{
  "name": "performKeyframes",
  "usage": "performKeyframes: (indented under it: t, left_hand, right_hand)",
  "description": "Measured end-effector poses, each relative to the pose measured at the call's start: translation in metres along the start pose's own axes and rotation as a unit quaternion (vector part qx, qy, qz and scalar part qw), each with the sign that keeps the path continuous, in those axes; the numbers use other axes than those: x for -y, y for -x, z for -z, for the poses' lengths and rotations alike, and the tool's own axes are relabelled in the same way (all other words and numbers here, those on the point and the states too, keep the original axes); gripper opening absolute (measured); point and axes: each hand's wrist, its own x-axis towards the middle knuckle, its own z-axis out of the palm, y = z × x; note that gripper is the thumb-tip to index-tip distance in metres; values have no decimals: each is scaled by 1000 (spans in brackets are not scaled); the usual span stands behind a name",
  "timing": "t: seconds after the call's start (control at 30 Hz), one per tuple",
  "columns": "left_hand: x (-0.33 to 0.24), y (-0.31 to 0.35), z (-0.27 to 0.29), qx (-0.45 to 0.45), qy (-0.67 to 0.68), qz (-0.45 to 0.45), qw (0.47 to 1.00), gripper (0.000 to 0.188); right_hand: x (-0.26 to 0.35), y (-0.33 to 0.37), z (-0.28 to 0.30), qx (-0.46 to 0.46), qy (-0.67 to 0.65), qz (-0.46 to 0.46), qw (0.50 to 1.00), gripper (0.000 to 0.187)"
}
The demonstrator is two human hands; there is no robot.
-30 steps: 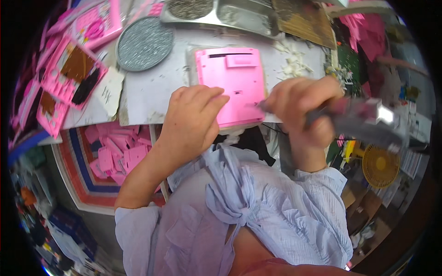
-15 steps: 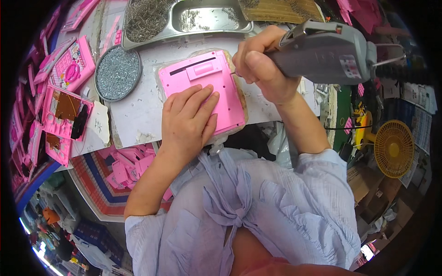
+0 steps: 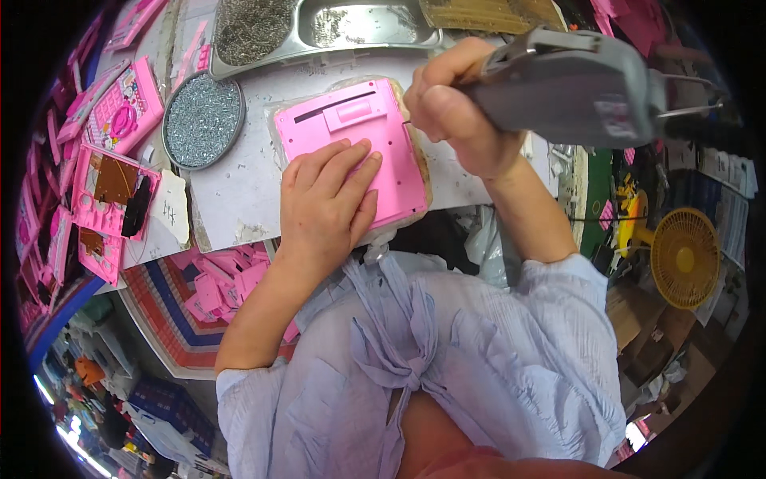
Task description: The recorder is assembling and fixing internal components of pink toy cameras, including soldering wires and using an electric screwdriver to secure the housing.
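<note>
A pink plastic toy casing [image 3: 396, 164] lies back side up on the white table, with a dark slot, a raised cover and several screw holes. My left hand [image 3: 327, 188] rests flat on its lower left part, fingers stretched out and slightly apart. My right hand [image 3: 459, 108] is wrapped round a grey electric screwdriver [image 3: 558, 92]. The tool's thin tip points at the upper right edge of the casing. Whether the tip sits in a screw hole I cannot tell.
Left of the casing stands a round dish of small silvery screws [image 3: 203, 120]. Behind it, a metal tray [image 3: 351, 46] holds springs. Pink toy shells [image 3: 120, 112] pile up at the left, and more pink parts fill a striped bag [image 3: 171, 319] below. A yellow fan [image 3: 684, 257] stands right.
The rear of the screwdriver has swung slightly right, and its tip stays near the casing's right edge. My left hand remains in place on the casing.
</note>
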Motion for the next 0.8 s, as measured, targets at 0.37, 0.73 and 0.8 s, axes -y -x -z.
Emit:
performKeyframes:
  t: [0.37, 0.73, 0.8]
  left_hand:
    - [21, -17, -1, -49, 57, 21, 997, 40]
    - [64, 147, 77, -308, 105, 232, 916, 26]
    - [72, 254, 68, -294, 84, 403, 863, 20]
  right_hand:
    - [43, 51, 4, -14, -38, -59, 997, 26]
    - [80, -4, 48, 77, -128, 84, 985, 26]
    - [69, -9, 49, 65, -154, 51, 985, 25]
